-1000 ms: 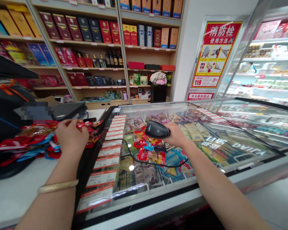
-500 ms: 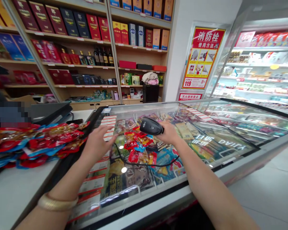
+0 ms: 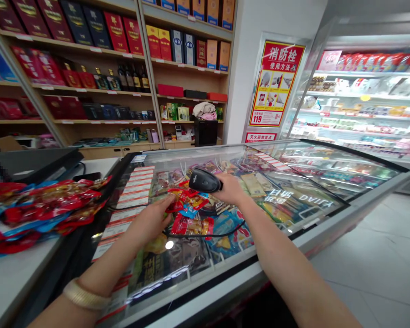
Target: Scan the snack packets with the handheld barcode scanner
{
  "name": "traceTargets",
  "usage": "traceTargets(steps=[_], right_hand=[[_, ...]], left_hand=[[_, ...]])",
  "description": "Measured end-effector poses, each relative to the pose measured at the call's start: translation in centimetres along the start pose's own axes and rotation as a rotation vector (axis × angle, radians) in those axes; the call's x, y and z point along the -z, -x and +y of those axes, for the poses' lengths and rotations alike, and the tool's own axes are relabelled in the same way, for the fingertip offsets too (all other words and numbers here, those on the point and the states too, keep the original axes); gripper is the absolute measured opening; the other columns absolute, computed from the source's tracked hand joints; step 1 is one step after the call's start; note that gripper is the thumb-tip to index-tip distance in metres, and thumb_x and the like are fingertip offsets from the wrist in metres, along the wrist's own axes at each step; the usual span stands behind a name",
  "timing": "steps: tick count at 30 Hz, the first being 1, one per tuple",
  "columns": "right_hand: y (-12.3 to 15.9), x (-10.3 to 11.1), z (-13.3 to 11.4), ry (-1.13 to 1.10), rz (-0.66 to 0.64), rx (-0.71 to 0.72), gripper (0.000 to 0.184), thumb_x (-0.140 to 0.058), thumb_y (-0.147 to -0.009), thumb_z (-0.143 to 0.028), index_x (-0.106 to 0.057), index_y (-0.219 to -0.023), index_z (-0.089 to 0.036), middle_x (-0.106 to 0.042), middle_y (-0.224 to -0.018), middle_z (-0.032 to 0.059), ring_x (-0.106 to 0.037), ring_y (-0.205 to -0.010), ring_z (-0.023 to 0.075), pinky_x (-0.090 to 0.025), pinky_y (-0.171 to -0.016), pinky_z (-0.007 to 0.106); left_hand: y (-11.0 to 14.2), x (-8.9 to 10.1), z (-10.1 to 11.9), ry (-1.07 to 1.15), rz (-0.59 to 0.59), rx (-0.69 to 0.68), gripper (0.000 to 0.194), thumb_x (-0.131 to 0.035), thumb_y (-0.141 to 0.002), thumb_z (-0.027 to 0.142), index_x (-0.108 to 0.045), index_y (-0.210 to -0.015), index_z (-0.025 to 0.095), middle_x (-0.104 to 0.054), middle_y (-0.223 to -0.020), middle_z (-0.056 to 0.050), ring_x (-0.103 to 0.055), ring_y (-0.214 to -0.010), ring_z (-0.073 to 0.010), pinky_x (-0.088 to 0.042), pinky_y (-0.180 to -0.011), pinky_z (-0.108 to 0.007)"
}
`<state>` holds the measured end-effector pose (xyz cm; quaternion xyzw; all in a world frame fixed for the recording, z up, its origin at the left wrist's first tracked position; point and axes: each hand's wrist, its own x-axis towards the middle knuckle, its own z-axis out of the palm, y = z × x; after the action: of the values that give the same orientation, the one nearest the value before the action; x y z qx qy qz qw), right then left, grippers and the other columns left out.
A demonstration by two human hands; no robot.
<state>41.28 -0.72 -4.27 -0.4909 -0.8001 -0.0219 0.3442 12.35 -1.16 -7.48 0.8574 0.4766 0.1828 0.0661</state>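
My right hand (image 3: 229, 189) is wrapped round the handle of a black barcode scanner (image 3: 204, 181), held over the glass lid of a chest freezer (image 3: 172, 284). Below the scanner several red and blue snack packets (image 3: 193, 225) lie on the glass. My left hand (image 3: 153, 215) reaches the left side of these packets, its fingers stretched over the edge of a red one; I cannot tell whether they press on it. A black cable (image 3: 222, 235) loops across the lid in front of the packets. On my left wrist sits a gold-coloured bangle (image 3: 85, 294).
A heap of similar red and blue packets (image 3: 51, 205) covers part of the white counter (image 3: 23, 278) at left, near a dark flat device (image 3: 37, 164). Behind the freezer stand shelves of boxes and bottles (image 3: 133, 77). A lit refrigerated display (image 3: 362, 95) is at right.
My left hand has moved right and away from me, from above the price labels to the red packets. My right hand still holds the scanner over them. The view has turned slightly right.
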Motion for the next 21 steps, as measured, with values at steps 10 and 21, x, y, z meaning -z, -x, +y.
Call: traceTargets(steps=[10, 21], right_hand=[[0.2, 0.5, -0.4, -0.02, 0.016, 0.006, 0.017, -0.075, -0.07, -0.029, -0.072, -0.085, -0.021, -0.077, -0.088, 0.0071, -0.071, -0.085, 0.0245, -0.048, -0.074, 0.029], [0.1, 0.3, -1.0, -0.03, -0.038, 0.135, 0.021, -0.076, -0.073, -0.038, -0.069, -0.08, -0.019, -0.074, -0.081, 0.0081, -0.068, -0.078, 0.0226, -0.046, -0.072, 0.029]], left_hand=[[-0.1, 2.6, 0.4, 0.981, 0.412, 0.512, 0.023, -0.049, -0.088, 0.034, -0.067, -0.089, 0.019, -0.076, -0.081, -0.007, -0.074, -0.088, -0.0269, -0.061, -0.084, -0.04], [-0.1, 4.1, 1.8, 1.256, 0.545, 0.607, 0.013, -0.054, -0.086, 0.019, -0.06, -0.075, 0.016, -0.071, -0.077, -0.006, -0.076, -0.086, -0.0249, -0.063, -0.086, -0.041]])
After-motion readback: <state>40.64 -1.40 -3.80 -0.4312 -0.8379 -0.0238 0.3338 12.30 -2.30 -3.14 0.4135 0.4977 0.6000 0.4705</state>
